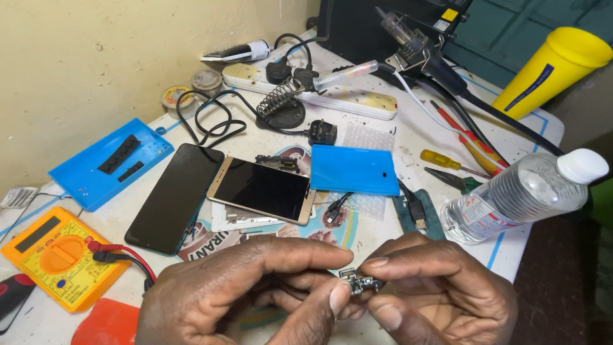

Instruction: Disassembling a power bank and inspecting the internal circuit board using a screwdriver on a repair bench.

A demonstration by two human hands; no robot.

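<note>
Both my hands meet at the bottom of the view over the table's front edge. My left hand (249,291) and my right hand (440,291) pinch a small metal component (359,282) between thumbs and forefingers. Just beyond them lies a gold-edged phone (262,189) with a dark screen, face up. A larger black phone (175,195) lies to its left. A blue plastic cover (354,169) rests to the right of the gold phone.
A yellow multimeter (57,255) with red and black leads sits at the left. A blue tray (108,163), soldering iron stand (281,105), white power strip (319,92), screwdrivers (469,144), a lying water bottle (520,195) and a yellow cup (552,70) crowd the table.
</note>
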